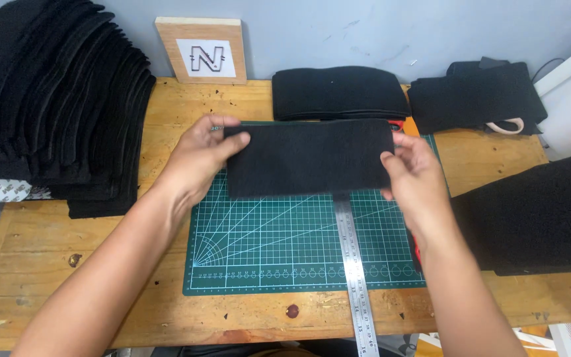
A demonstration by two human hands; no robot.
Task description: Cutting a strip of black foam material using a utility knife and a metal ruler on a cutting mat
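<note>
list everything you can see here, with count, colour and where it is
fabric strip: 1, black, held flat above the far part of the mat by both hands
cutting mat: 1, green with white grid lines, centre of the table
steel ruler: 1, silver, lying on the mat, reaching past the table's near edge
fabric stack: 1 tall pile, black, far left
folded fabric pile: 1, black, behind the mat
fabric bundle: 1, black, far right
large fabric piece: 1, black, right edge
wooden sign: 1, tan with white card, against the wall
table: 1, light wood
left hand: grips the strip's left end
right hand: grips the strip's right end
</note>
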